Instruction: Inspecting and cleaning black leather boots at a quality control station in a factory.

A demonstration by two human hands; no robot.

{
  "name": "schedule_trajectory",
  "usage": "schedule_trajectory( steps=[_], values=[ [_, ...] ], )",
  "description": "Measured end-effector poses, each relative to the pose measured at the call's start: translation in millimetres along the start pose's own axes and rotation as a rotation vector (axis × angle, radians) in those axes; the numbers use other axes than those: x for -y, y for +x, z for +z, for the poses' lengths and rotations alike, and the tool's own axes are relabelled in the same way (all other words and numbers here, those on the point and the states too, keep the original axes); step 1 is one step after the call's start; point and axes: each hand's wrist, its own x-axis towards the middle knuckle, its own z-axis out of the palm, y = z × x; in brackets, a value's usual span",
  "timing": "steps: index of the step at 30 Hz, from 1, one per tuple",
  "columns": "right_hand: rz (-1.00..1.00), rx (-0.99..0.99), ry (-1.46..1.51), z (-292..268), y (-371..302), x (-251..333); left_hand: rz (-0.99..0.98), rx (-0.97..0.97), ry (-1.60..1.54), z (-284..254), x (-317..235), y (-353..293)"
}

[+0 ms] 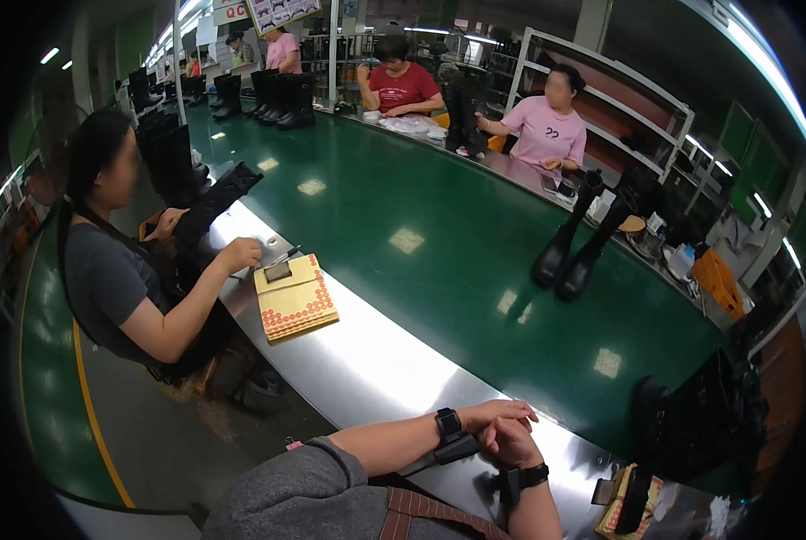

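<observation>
My left hand (pixel 496 412) lies over the metal edge of the table, its fingers stretched out to the right and nothing seen in it. Bent fingers close up my right hand (pixel 513 443), which rests against the left one just nearer to me; I see nothing held in it. A black watch-like device (pixel 448 423) is strapped round my left wrist, with a black box-shaped part (pixel 457 448) under it. Another black strap (pixel 533 473) circles my right wrist. Right of my hands, a yellow pad with red round stickers (pixel 628 504) lies on the metal strip, partly covered by a dark strip.
A green table surface (pixel 403 279) has a metal border (pixel 394 360). Tall black boots (pixel 576 252) stand on the green; more black boots (pixel 700 414) are near right. At left, a person in grey handles a black boot (pixel 218 198) beside a yellow sticker stack (pixel 295 297). Co-workers sit across.
</observation>
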Motion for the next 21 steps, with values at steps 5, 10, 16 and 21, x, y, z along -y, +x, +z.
schedule_trajectory(
  steps=[5, 10, 16, 21],
  values=[
    [0.019, -0.013, -0.049, -3, 1, -1, 0.006, 0.011, -0.011, 1, 0, -1],
    [0.002, 0.051, 0.033, -10, 2, -6, 0.016, 0.016, -0.014, -1, 0, -1],
    [0.036, 0.002, -0.038, -3, 1, 0, 0.007, 0.012, -0.037, 1, -1, -2],
    [0.028, -0.010, -0.046, 1, 2, 2, 0.004, 0.018, -0.060, 0, 0, -1]
  ],
)
